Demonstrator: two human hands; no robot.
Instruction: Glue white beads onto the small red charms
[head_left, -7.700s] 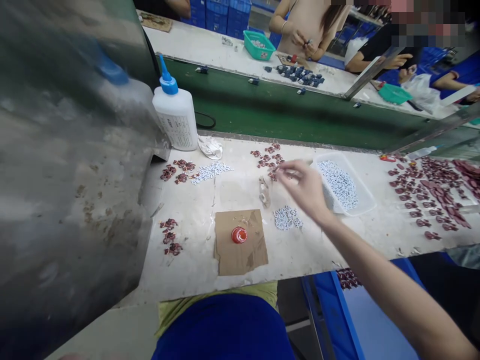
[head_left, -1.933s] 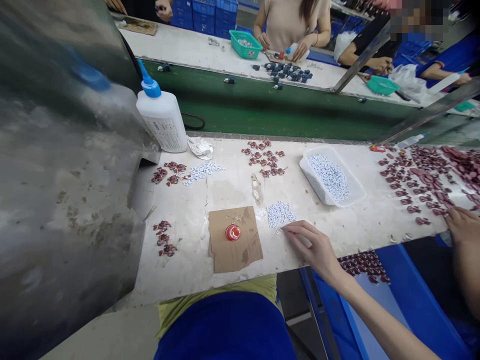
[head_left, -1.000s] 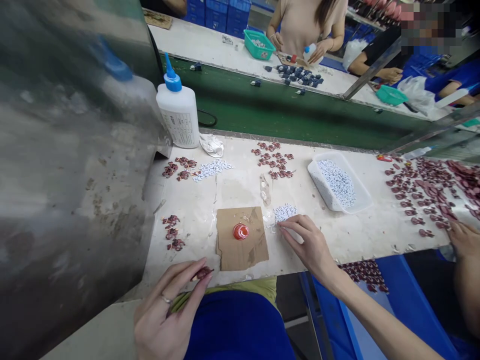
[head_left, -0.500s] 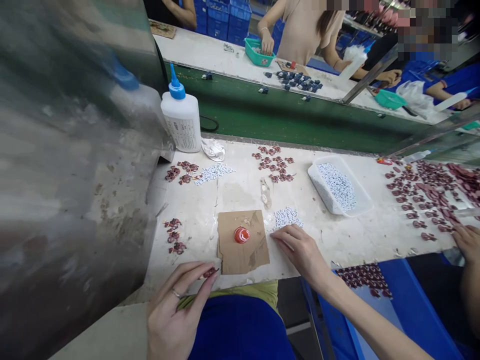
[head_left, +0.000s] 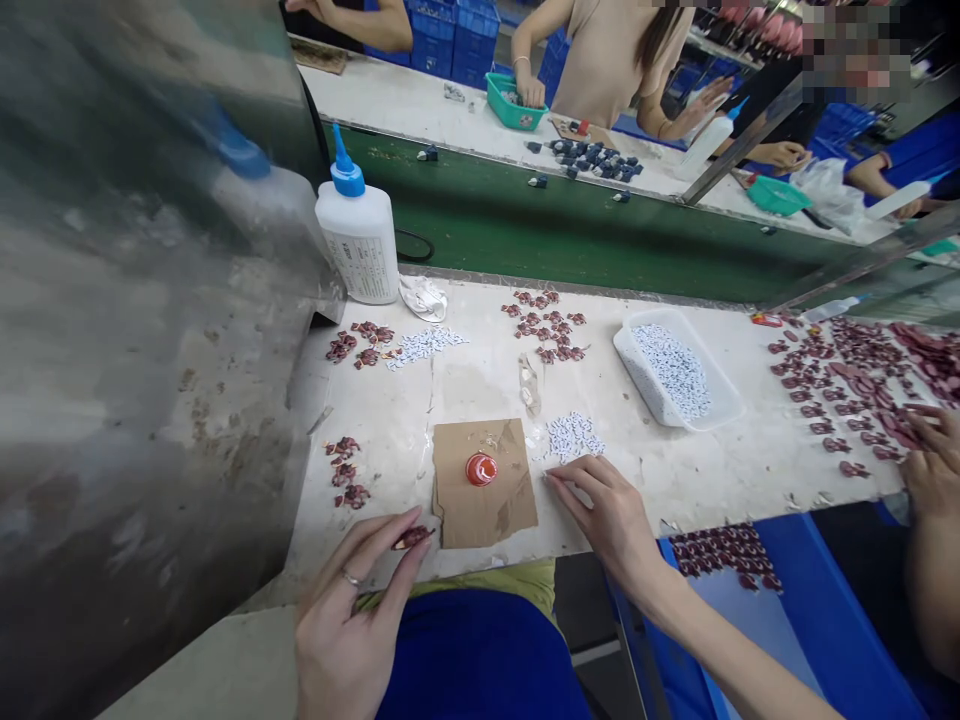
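My left hand (head_left: 356, 600) pinches a small dark-red figure piece (head_left: 412, 537) between thumb and fingers, just left of a brown cardboard square (head_left: 457, 510). On the cardboard stands a small round red-and-white cap (head_left: 481, 469) with a glossy top. My right hand (head_left: 604, 505) is closed in a pinch, fingertips low over the table by a small pile of white-and-blue bits (head_left: 576, 436). Whatever lies between those fingertips is too small to make out. Similar dark-red pieces (head_left: 349, 472) lie in a short column on the left.
A white bottle with a blue nozzle (head_left: 358, 240) stands by the metal panel at left. More bits fill a clear plastic tub (head_left: 724, 385). Red pieces (head_left: 544, 325) lie at the back. A co-worker's hand (head_left: 930, 450) is at far right; a blue crate (head_left: 814, 600) sits below.
My right hand has shifted slightly right, its fingertips a little farther below the pile. The piece in my left hand has turned and shows more between the fingers.
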